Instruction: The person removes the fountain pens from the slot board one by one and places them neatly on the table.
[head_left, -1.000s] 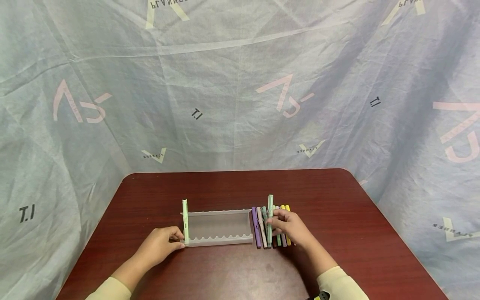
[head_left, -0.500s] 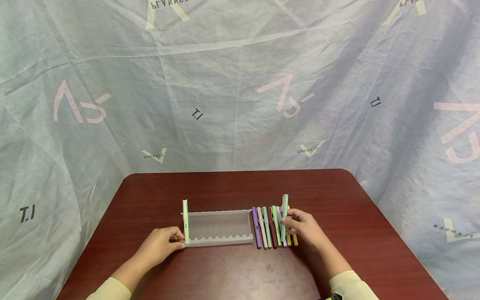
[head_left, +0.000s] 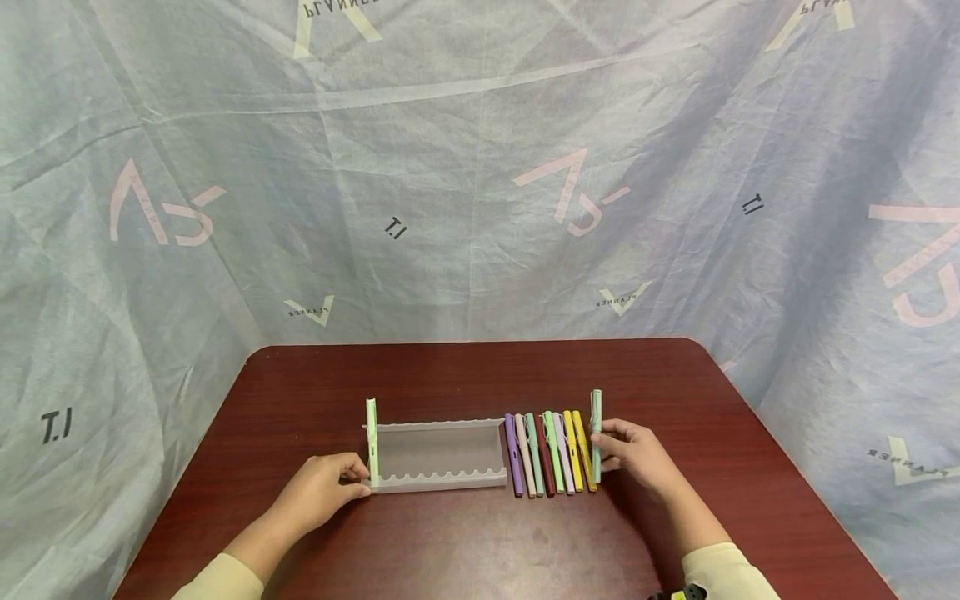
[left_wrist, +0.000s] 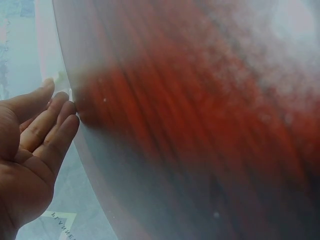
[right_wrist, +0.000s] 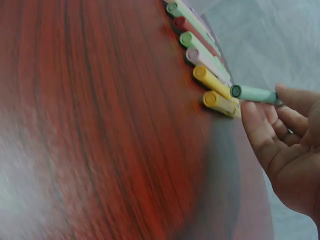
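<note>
A clear, notched pen tray (head_left: 465, 481) lies on the dark red table. In its leftmost slot rests a light green pen (head_left: 372, 442). My left hand (head_left: 321, 485) holds the tray's front left corner between thumb and fingers; the left wrist view hides most of that contact. My right hand (head_left: 637, 450) pinches a pale teal pen (head_left: 596, 417) between thumb and fingertips, its far end tipped up, at the right end of a row of pens. In the right wrist view this teal pen (right_wrist: 257, 94) is above and beside the last yellow pen (right_wrist: 218, 102).
Right of the tray lie several pens side by side, from a purple pen (head_left: 513, 454) past a dark red pen (head_left: 545, 454) to yellow ones. The purple pen is close to the tray's right end. Grey printed cloth (head_left: 465, 275) hangs behind the table.
My right hand has moved right, carrying the teal pen from over the middle of the row to its right end, uncovering the pens beneath. My left hand and the tray have stayed put.
</note>
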